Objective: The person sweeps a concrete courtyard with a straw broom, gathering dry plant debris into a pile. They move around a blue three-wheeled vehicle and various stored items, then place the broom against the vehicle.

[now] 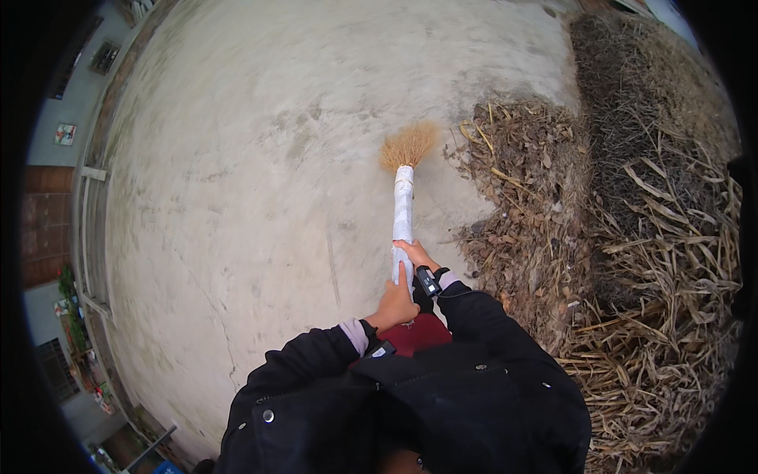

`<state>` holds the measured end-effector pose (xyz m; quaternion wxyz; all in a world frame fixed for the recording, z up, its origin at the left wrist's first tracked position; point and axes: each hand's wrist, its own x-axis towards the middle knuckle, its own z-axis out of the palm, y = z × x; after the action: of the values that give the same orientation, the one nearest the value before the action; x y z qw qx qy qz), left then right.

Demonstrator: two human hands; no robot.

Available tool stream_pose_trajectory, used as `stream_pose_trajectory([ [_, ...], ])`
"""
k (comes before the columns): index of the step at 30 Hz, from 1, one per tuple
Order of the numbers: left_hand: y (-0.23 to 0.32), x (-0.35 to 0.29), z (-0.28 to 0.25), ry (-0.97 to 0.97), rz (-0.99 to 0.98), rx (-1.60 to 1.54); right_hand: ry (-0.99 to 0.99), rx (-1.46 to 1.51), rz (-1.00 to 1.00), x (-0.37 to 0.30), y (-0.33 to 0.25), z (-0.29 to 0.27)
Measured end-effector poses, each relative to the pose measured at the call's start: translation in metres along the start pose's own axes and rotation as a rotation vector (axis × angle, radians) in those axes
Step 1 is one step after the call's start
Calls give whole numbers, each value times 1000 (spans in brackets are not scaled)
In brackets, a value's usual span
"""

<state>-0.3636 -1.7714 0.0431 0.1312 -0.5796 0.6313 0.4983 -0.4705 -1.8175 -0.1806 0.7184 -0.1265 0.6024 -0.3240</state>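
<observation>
A broom (403,207) with a thick, white-wrapped handle points straight ahead of me, its tan bristles (409,144) fanned out over the concrete ground. My left hand (395,303) grips the handle at the near end, close to my body, its thumb lying along the wrap. Farther up, my right hand (416,254) is wrapped around the same handle. The bristles are slightly blurred. They lie just left of a heap of dry leaves (529,182); whether they touch the ground I cannot tell.
Bundles of dry corn stalks (663,316) and a dark pile of twigs (620,142) fill the right side beyond the leaves. Pale concrete (237,197) spreads ahead and left, with a long crack. A building (47,213) with a brown door and potted plants borders the far left.
</observation>
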Motion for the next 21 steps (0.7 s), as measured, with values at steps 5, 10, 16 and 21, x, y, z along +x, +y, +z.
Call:
stream_pose_trajectory([
  [5,68,99,-7,-232,43,86,38,170,274,16,-57,-78],
  [10,56,44,-78,-409,290,169,368,437,-4,-57,-70,-48],
  [16,86,3,-155,-397,439,268,-126,1014,187,-110,-101,-108],
  [21,128,60,-185,-433,577,438,665,1300,230,-58,-139,-185],
])
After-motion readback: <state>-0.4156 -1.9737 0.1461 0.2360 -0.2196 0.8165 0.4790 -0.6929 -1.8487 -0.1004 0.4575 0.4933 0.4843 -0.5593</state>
